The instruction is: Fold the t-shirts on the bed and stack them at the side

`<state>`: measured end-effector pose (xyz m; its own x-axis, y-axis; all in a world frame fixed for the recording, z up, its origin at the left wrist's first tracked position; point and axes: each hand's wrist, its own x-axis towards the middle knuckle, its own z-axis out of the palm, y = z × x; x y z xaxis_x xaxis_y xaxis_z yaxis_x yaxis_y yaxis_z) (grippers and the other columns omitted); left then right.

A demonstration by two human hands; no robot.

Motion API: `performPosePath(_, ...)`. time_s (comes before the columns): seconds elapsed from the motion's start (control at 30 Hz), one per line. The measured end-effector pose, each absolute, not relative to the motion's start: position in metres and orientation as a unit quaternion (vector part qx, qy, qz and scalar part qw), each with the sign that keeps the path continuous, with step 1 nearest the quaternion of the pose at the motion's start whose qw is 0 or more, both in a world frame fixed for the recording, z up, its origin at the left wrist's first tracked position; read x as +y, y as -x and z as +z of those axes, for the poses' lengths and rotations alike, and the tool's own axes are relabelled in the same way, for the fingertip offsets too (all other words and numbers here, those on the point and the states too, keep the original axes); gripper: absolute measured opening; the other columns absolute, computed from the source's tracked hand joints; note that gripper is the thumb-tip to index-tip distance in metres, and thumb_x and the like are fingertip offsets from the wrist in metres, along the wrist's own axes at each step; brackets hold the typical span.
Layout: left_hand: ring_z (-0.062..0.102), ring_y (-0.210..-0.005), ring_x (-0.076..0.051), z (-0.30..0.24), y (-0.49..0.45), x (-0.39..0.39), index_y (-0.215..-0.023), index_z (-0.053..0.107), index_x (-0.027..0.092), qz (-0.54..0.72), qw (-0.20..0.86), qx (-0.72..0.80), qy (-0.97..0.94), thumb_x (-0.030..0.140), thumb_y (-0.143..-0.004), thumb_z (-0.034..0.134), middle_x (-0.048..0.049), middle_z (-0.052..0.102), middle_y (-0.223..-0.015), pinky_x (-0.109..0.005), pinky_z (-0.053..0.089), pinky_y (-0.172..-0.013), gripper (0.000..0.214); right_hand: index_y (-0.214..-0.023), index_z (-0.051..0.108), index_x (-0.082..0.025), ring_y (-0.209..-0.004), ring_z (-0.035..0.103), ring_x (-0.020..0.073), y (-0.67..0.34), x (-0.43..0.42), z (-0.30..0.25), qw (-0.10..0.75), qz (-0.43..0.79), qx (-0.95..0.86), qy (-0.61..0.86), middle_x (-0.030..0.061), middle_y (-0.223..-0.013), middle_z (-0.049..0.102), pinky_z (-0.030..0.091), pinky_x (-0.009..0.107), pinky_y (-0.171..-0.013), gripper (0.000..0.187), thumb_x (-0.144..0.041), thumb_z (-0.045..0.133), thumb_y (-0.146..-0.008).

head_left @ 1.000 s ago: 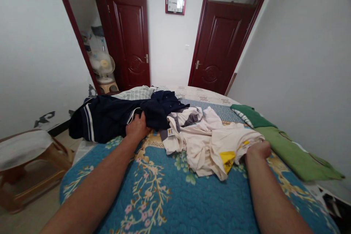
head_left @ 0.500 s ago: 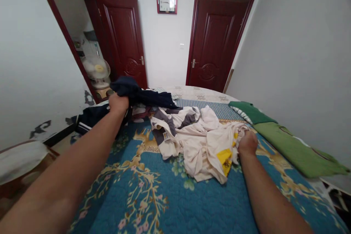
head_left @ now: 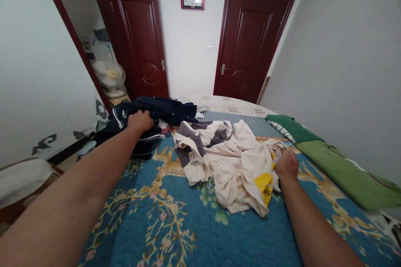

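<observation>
Bedroom: bed [head_left: 175, 225] with blue floral quilt, clothes piled mid-bed, 2 dark red doors [head_left: 247, 46] behind.
Left hand [head_left: 140, 120] grip closed on navy garment [head_left: 166, 109] at bed's far left edge, fingers curled into the cloth. Right hand [head_left: 286, 164] grip fisted on edge of cream shirt [head_left: 232, 162], heaped at bed centre between both hands. Green clothes [head_left: 328, 156] lie flat along the right side.
</observation>
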<state>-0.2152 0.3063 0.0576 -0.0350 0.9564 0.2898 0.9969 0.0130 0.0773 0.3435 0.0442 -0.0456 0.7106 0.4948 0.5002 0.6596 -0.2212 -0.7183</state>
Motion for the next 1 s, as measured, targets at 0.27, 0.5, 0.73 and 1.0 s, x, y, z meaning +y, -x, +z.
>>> performPosePath(0.27,0.06,-0.131,-0.045,0.074,0.198,0.263,-0.138,0.062,0.005,-0.181,0.149,-0.69,0.685,0.04,-0.091,0.057,-0.0311,0.065,-0.136,-0.053,0.048,-0.107,0.059,-0.079,0.056,-0.024,-0.076,0.047,0.0223,-0.334,0.041,-0.045,0.584,0.008,-0.297,0.756,0.0012,-0.075,0.055,0.033,0.035,-0.073,0.032,-0.052,0.048,-0.092)
performPosePath(0.5,0.072,-0.117,-0.036,0.026,0.107,0.167,-0.166,0.034,0.021,-0.163,-0.108,-0.568,0.799,0.071,-0.08,0.071,-0.0166,0.073,-0.136,-0.038,0.052,-0.092,0.106,-0.081,0.057,-0.024,-0.076,0.046,0.0226,-0.333,0.041,-0.042,0.585,-0.005,-0.303,0.752,0.0026,-0.078,0.06,0.034,0.034,-0.075,0.031,-0.052,0.047,-0.09)
performPosePath(0.73,0.074,-0.098,-0.027,0.009,0.054,0.163,-0.1,0.074,0.023,-0.23,-0.144,-0.529,0.804,0.023,-0.082,0.068,-0.0084,0.081,-0.102,-0.032,0.051,-0.082,0.019,-0.082,0.059,-0.024,-0.078,0.047,0.0242,-0.33,0.04,-0.041,0.567,0.013,-0.296,0.769,0.0058,-0.082,0.062,0.034,0.035,-0.074,0.036,-0.056,0.045,-0.091)
performPosePath(1.0,0.069,-0.103,-0.022,0.117,0.069,0.244,-0.118,0.069,0.01,-0.433,-0.067,-0.551,0.71,0.023,-0.098,0.05,-0.0131,0.077,-0.117,-0.032,0.05,-0.088,0.03,-0.087,0.063,-0.023,-0.076,0.047,0.0244,-0.329,0.041,-0.041,0.553,0.021,-0.309,0.774,0.0073,-0.084,0.065,0.035,0.036,-0.073,0.039,-0.057,0.044,-0.092)
